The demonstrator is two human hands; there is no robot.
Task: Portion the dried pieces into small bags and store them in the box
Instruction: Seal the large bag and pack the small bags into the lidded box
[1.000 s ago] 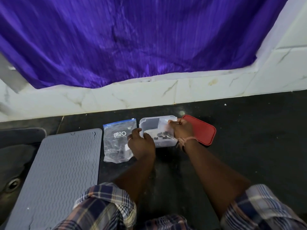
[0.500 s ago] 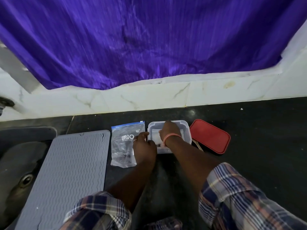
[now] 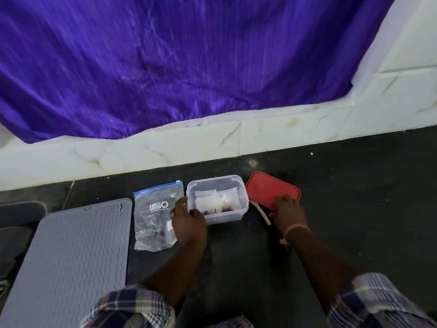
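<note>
Clear box [image 3: 238, 213]; two small bags [image 3: 205, 201]

Box [image 3: 217, 216]: clear plastic, rectangular, open, upright on the dark bench.
Small bags [image 3: 216, 201]: two clear pouches side by side inside the box, dark dried pieces at their near ends.
Large zip bag [image 3: 155, 216]: clear, blue-topped, printed "URGO", flat just left of the box, few dark pieces inside.
Lid [image 3: 269, 189]: red, off, flat just right of the box.
</note>
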